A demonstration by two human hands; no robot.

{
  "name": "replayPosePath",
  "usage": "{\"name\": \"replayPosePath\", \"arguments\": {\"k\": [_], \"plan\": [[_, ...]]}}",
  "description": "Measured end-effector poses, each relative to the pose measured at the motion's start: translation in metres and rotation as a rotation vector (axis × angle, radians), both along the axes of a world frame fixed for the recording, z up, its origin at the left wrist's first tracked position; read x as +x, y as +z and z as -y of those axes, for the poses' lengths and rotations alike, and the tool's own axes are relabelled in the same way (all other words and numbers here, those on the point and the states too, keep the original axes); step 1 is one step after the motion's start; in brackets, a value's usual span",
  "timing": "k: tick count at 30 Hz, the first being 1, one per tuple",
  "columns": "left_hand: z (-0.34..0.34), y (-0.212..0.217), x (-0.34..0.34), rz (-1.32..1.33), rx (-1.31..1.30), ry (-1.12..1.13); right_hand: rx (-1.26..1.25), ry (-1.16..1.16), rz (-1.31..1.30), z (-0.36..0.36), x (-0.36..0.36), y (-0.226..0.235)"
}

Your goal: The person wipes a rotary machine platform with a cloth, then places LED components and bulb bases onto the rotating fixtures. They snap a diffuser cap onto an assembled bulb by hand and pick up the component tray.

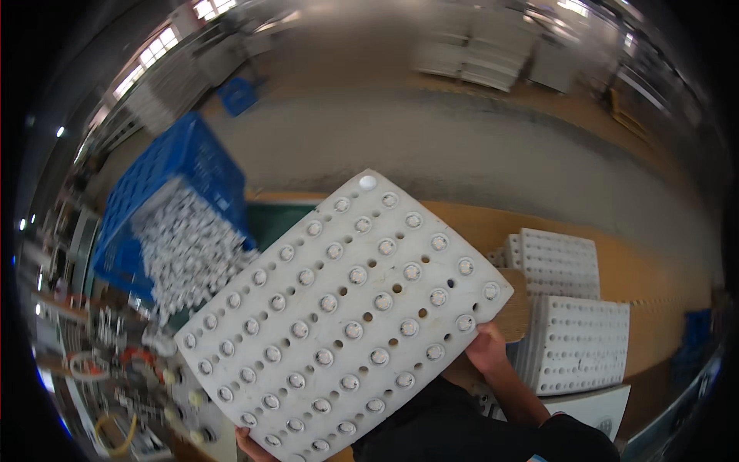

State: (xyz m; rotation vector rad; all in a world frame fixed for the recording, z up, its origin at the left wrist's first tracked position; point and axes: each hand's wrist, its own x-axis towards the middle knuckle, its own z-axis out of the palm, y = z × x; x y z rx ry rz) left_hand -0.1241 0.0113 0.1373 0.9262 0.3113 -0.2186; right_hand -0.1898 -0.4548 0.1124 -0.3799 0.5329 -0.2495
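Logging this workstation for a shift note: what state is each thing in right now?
White perforated tray: held up, tilted, sockets mostly filled.
Right hand: gripping tray's right corner.
Left hand: gripping tray's lower edge.
Blue crate: heaped with small white parts.
Stacked trays: lying flat, piled.

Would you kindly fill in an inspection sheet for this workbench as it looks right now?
Surface: orange-brown bench, partly bare.
Job's things: white perforated tray of small round parts, tilted, held at two corners.
Clutter: stacked white trays; blue crate heaped with small white parts.
Grippers: right hand grips the tray's right corner; left hand holds its lower edge, mostly hidden.
Cables: loops at lower left, blurred.
Surroundings: grey floor, distant white stacks, blurred.
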Motion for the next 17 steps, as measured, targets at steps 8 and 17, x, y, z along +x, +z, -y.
{"name": "replayPosePath", "arguments": {"k": [8,17], "plan": [[0.176,-0.005,0.181,0.085,0.036,-0.365,-0.171,-0.500,-0.062,0.091,-0.020,0.000],[0.212,-0.084,0.304,0.112,-0.002,-0.450,-0.300,-0.746,0.027,0.051,0.015,-0.037]]}}
